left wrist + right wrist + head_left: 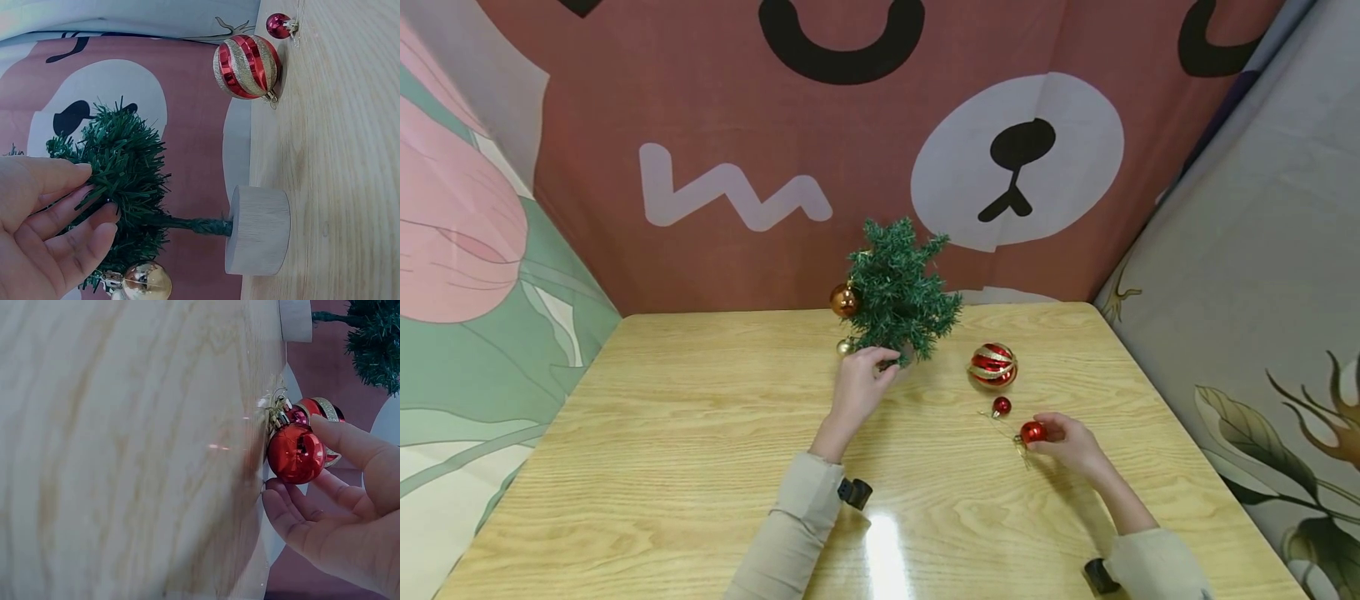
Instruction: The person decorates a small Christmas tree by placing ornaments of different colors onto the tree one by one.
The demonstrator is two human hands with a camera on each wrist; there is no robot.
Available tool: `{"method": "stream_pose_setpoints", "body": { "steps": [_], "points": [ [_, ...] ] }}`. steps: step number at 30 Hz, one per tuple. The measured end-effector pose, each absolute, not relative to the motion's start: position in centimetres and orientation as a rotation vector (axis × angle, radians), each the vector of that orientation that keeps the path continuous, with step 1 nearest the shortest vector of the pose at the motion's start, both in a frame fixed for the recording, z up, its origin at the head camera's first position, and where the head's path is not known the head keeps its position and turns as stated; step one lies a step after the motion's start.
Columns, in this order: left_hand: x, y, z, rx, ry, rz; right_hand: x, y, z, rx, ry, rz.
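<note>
The left hand point(859, 385) was found loosely spread at the tree point(898, 287), which stood near the surface's point(700, 433) far edge. The right hand point(1073, 446) pinched the red bauble point(294, 456) toward the surface's right edge.

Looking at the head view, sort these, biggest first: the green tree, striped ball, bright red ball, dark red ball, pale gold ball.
1. Green tree
2. Striped ball
3. Bright red ball
4. Dark red ball and pale gold ball: they look about alike, so I won't rank them.
</note>
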State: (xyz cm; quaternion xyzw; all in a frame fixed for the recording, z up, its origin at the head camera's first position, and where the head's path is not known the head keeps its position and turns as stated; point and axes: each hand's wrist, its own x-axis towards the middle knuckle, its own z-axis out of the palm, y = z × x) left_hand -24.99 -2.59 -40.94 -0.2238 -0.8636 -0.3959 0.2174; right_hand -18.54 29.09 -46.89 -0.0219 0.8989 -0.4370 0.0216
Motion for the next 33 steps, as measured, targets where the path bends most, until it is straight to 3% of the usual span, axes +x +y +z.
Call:
{"method": "stream_pose_setpoints", "body": {
  "steps": [33],
  "points": [
    [-25.0, -2.6, -40.9, -0.619, -2.401, -1.078, -18.6, 27.4, -46.0, -0.017, 2.746, -1.592]
  ]
}}
